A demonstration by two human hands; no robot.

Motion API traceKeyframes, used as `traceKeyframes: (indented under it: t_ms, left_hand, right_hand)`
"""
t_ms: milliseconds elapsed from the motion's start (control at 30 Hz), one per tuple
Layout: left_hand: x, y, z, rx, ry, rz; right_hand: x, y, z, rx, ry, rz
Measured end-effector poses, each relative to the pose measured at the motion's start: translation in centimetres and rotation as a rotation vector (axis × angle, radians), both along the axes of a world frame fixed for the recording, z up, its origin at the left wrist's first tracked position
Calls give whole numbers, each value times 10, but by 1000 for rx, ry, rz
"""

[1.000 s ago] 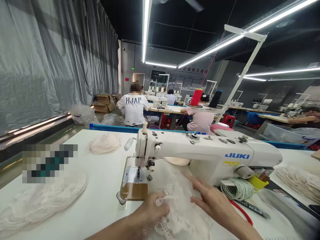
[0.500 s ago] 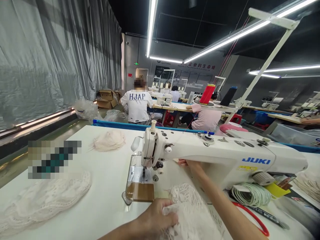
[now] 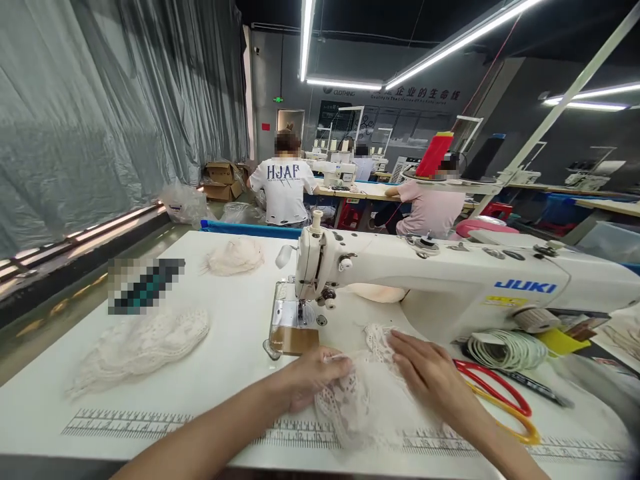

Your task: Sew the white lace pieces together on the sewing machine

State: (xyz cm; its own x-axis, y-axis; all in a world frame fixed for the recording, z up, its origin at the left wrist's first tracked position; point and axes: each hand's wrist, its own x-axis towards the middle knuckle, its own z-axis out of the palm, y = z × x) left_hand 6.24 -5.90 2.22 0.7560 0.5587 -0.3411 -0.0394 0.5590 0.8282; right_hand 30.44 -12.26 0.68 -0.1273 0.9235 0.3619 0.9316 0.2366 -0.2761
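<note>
A piece of white lace fabric (image 3: pixel 363 400) lies on the white table (image 3: pixel 230 360) in front of a white JUKI sewing machine (image 3: pixel 450 287). My left hand (image 3: pixel 310 380) pinches the lace's left edge, fingers closed on it. Fingers together, my right hand (image 3: pixel 430 377) rests on the lace's right side. Both hands sit just right of the needle plate (image 3: pixel 293 327).
Lace heaps lie at the left (image 3: pixel 145 347) and the far middle (image 3: pixel 235 257) of the table. Coiled white cord (image 3: pixel 507 350), red and yellow loops (image 3: pixel 500 393) and a yellow tray (image 3: pixel 557 340) sit right. A printed ruler (image 3: pixel 175 423) runs along the front edge. Other people sew behind.
My right hand came back from under the machine arm onto the lace. The lace is now flatter on the table, and the view has tipped downward.
</note>
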Motion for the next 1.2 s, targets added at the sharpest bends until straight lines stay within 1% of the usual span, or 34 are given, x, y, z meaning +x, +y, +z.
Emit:
traceKeyframes:
  t_ms: [33,100,167,200,233,300,433,500,567,667,733,867,967,1067,1133,1200]
  left_hand:
    - [-5,-1,2,0,-1,3]
    - [-17,-4,4,-6,-6,16]
    - [-30,-9,5,-8,-11,39]
    - [-36,-11,5,-10,-12,51]
    - [-43,-13,5,-10,-12,57]
    - [-57,-17,6,1,-16,43]
    - [-79,-23,8,97,-27,-37]
    - [-82,-26,9,182,-18,-10]
    - [-80,-29,8,245,21,62]
    - [-74,-32,7,261,144,175]
    - [-73,-34,9,244,206,208]
    - [-79,-39,14,184,212,192]
    - [-84,-43,14,167,185,184]
    - [-86,-47,12,167,167,188]
    - [-87,-50,12,168,147,177]
    - [-86,-53,14,163,129,145]
  right_hand:
    - [-5,-1,3,7,7,11]
    - [-23,-4,11,-53,68,98]
    - [-48,-7,20,-249,232,237]
    - [-61,-7,24,-335,329,265]
    - [-72,-5,26,-401,432,278]
    - [-90,0,27,-465,584,277]
    - [-110,10,25,-542,704,319]
    - [-116,11,26,-593,732,338]
    - [-121,10,28,-637,749,347]
    - [-122,8,31,-685,772,349]
    - [-119,6,32,-722,787,347]
    - [-116,-1,35,-768,763,360]
    - [-122,-6,41,-724,714,389]
    - [-129,-9,43,-659,663,348]
    - [-131,-10,42,-650,661,320]
    - [-132,-13,40,-672,672,322]
